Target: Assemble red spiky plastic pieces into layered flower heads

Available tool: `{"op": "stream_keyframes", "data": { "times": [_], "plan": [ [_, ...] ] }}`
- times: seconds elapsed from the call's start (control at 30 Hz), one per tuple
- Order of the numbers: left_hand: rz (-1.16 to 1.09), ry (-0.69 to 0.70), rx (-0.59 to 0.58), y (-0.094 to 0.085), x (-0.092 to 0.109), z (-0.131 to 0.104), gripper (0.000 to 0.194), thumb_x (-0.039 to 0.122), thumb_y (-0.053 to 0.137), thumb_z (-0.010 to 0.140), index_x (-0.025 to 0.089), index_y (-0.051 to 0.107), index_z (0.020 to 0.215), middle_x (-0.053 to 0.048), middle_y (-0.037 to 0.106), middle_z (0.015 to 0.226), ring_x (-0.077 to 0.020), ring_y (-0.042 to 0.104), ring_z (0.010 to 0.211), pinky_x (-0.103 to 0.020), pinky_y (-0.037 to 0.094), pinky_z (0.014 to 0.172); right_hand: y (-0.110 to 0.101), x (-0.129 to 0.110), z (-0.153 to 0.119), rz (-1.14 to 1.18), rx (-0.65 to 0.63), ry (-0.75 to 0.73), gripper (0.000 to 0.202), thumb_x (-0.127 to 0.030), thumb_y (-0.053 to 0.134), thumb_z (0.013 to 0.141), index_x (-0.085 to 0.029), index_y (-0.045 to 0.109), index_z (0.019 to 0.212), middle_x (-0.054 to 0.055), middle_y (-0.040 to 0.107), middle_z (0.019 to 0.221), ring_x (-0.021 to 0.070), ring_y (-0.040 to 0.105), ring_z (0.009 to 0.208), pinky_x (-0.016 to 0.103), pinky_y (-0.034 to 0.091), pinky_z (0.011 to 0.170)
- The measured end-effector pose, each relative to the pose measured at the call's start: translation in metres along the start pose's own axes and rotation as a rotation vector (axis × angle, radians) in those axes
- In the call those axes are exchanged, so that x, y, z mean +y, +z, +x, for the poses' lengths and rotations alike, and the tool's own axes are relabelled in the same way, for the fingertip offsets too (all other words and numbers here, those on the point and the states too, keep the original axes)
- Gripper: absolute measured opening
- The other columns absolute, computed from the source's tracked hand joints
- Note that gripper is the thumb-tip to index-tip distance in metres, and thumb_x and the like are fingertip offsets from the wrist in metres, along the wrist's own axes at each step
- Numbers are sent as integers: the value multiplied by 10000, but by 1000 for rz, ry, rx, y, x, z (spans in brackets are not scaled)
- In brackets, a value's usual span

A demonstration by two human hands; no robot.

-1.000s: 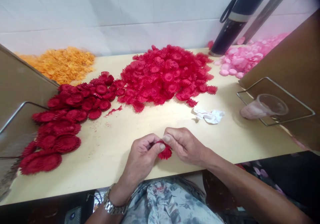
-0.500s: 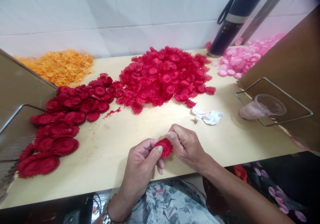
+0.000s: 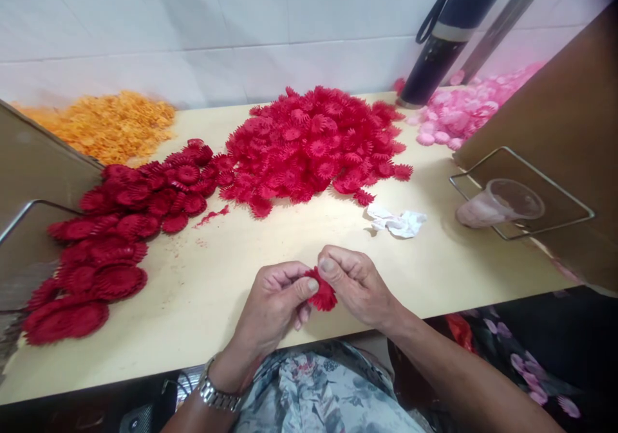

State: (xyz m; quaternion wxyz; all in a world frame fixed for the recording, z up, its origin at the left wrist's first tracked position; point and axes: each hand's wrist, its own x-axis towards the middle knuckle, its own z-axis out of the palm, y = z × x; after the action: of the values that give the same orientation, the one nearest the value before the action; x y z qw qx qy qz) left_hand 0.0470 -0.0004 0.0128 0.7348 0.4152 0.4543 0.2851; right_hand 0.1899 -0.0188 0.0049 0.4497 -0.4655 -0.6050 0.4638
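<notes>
My left hand (image 3: 280, 298), with a metal watch (image 3: 218, 391) at its wrist, pinches a small red frilled artificial flower (image 3: 323, 296) between thumb and fingers just above the table's front edge. Closed in a pinch, my right hand (image 3: 360, 286) has its thumb and forefinger at the flower's upper right edge. The right fingertips hide part of that edge. Beyond both hands lies a big heap of loose red fringed flower pieces (image 3: 309, 147). Darker red, rounder flowers (image 3: 120, 227) are gathered along the left side of the table.
Orange pieces (image 3: 120, 124) lie at the back left, pink ones (image 3: 463, 111) at the back right. A dark bottle (image 3: 432, 66) leans near the wall. A crumpled white tissue (image 3: 398, 222) and a plastic cup (image 3: 497, 204) in a wire holder (image 3: 548, 227) are to the right. Boards flank both sides.
My right thumb and forefinger have come in from beside the flower onto its edge. The flower is turned and tilted differently in my left hand. The whole view has shifted slightly.
</notes>
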Motion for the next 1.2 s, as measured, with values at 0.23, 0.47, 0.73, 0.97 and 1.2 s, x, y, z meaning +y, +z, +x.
{"op": "stream_keyframes", "data": {
  "times": [0.23,0.47,0.73,0.97,1.2],
  "plan": [
    [-57,112,137,11,-5,-2,217,340,672,703,149,576,740,48,518,460,-60,437,368,-151,343,350,3,7,5,-368,294,-116,291,-269,399,893,-197,392,611,-41,423,524,84,404,470,207,318,462],
    [170,154,259,3,-7,-5,195,314,606,748,159,587,630,53,462,404,-57,353,353,-167,260,339,-5,3,5,-401,169,-231,207,-282,479,869,-178,489,691,0,509,640,107,485,582,224,382,546],
    [105,115,102,-1,-1,-2,263,343,674,661,142,560,535,48,433,422,-44,308,370,-176,212,351,-10,-2,3,92,-83,-39,317,-372,431,887,-175,426,638,-42,392,566,79,359,504,212,297,477],
    [178,100,111,-2,2,0,269,363,644,690,155,528,566,60,400,421,-47,295,364,-179,188,359,-11,5,4,126,-50,37,381,-437,373,905,-180,403,625,-49,352,560,79,334,504,214,289,479],
    [519,211,-56,2,12,-4,215,219,536,760,157,526,554,31,425,531,-93,365,525,-203,298,489,-27,-3,5,-240,-191,-93,310,-318,440,887,-172,424,614,-39,414,573,70,370,513,196,299,482]
  ]
}}
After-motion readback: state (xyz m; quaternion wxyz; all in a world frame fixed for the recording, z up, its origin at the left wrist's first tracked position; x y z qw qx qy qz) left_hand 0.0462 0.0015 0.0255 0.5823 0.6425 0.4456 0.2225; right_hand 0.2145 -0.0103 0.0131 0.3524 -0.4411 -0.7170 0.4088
